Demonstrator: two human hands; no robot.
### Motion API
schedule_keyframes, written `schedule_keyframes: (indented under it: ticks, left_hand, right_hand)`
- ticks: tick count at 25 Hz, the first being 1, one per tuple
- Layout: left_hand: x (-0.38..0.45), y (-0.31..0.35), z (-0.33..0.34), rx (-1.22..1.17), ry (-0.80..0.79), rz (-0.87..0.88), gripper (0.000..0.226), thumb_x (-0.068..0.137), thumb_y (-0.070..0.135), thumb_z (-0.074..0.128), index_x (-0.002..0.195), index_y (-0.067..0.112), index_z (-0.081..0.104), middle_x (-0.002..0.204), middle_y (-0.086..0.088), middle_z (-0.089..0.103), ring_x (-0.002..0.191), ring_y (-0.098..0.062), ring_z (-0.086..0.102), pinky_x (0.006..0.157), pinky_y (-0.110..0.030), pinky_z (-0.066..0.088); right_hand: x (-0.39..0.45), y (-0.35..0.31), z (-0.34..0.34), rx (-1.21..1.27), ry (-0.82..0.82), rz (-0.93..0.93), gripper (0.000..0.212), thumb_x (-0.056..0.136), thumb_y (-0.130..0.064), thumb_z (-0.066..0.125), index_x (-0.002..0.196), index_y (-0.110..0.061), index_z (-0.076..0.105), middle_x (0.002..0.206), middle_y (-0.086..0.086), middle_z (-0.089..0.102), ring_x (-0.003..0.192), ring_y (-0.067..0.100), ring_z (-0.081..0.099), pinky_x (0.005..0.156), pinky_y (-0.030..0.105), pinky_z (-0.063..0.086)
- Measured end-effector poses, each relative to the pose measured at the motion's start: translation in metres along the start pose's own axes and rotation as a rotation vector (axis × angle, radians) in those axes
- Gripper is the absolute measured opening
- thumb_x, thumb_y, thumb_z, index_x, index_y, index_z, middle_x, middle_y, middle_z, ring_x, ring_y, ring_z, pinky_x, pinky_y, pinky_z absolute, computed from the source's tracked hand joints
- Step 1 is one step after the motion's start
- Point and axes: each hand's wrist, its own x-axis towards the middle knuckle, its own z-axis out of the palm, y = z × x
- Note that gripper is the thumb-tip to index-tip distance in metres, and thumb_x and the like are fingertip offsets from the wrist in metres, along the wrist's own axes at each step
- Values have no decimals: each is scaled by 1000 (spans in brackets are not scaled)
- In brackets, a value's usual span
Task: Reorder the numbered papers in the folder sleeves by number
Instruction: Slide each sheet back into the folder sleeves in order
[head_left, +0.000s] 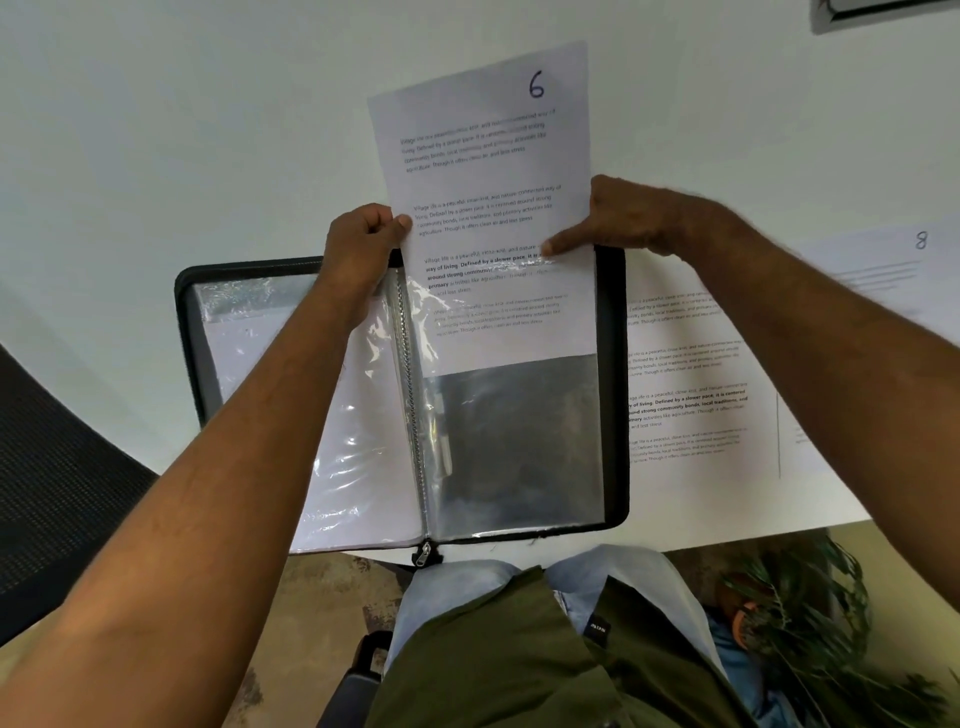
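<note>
Head view: sheet 8 (883, 260) lies right of folder (615, 364).

A white sheet (488, 208) printed in black is marked 6 in dark blue ink. The folder (615, 384) is edged in black, with clear glossy sleeves (514, 447) and a silver zip (413, 395). The table (156, 130) is white. An olive-green shirt (519, 654) and pale blue trousers (628, 571) are seen.

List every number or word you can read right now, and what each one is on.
"6": handwritten at the top of the sheet both hands hold, half inside the folder sleeve.
"8": handwritten on the paper at far right.
"Village life is a peaceful...": printed paragraphs on the sheets; mostly too blurred.
Shirt tag: unreadable.
</note>
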Motion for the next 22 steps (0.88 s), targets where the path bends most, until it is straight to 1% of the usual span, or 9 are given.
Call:
schedule_keyframes:
  ticks: [2, 4, 6, 8, 11, 15, 17, 19, 22]
  left_hand:
    - [-3, -2, 3, 26, -57, 22, 26, 101, 15, 63, 75, 14, 60, 76, 10, 72, 64, 2, 64, 61, -14, 50]
    - [-6, -3, 3, 74, -99, 30, 32, 100, 12, 64, 69, 16, 55, 56, 19, 61, 51, 6, 55, 53, -9, 44]
    - [-6, -3, 1, 66, -116, 36, 29, 99, 12, 66, 71, 17, 58, 59, 19, 63, 54, 6, 58, 55, -9, 46]
    - [-5, -2, -1, -4, -113, 35, 20, 98, 12, 66, 80, 18, 66, 78, 10, 72, 69, 1, 68, 66, -15, 52]
    - [-5, 0, -1, -78, -93, 34, 12, 100, 11, 65, 90, 17, 70, 93, 1, 75, 78, -5, 73, 71, -18, 55]
    - [-2, -2, 0, -20, -62, 56, 26, 100, 12, 64, 75, 18, 63, 76, 8, 69, 64, 0, 65, 63, -15, 51]
    - [1, -7, 0, 38, -74, 76, 31, 99, 12, 66, 70, 19, 57, 68, 7, 59, 58, 0, 56, 59, -14, 47]
    - [1, -10, -2, 85, -107, 91, 33, 97, 13, 68, 68, 20, 54, 67, 4, 50, 55, -2, 47, 56, -14, 43]
    - [3, -15, -7, 126, -134, 119, 29, 95, 14, 70, 71, 24, 59, 66, 6, 49, 59, -7, 46, 59, -19, 43]
  right_hand:
    - [-1, -7, -2, 130, 166, -54, 42, 91, -30, 76, 131, -25, 62, 114, -14, 71, 95, 1, 71, 77, 17, 55]
    - [0, -14, -6, 223, 303, -85, 29, 96, -37, 70, 122, -26, 66, 109, -13, 73, 88, 2, 71, 67, 18, 52]
    - [1, -14, -9, 186, 302, -77, 29, 97, -37, 68, 123, -23, 66, 112, -9, 73, 93, 6, 70, 69, 17, 51]
    - [1, -10, -10, 70, 216, -46, 35, 96, -36, 70, 128, -22, 66, 118, -7, 72, 102, 9, 69, 74, 16, 52]
    - [1, -3, -10, -85, 73, 14, 47, 88, -42, 78, 129, -25, 66, 121, -6, 73, 110, 17, 70, 98, 35, 55]
    - [2, -1, -6, -180, 38, 71, 55, 77, -54, 83, 122, -25, 69, 113, -6, 76, 103, 19, 72, 102, 44, 54]
    - [2, -7, -5, -123, 168, -30, 40, 84, -45, 79, 115, -20, 73, 105, 1, 76, 95, 19, 72, 96, 40, 55]
    - [1, -14, -4, -77, 292, -157, 24, 92, -30, 72, 115, -22, 73, 87, 3, 74, 76, 5, 65, 83, 28, 50]
    - [0, -22, -3, -166, 259, -217, 22, 96, -22, 69, 116, -28, 73, 70, -13, 68, 64, -8, 57, 70, 13, 38]
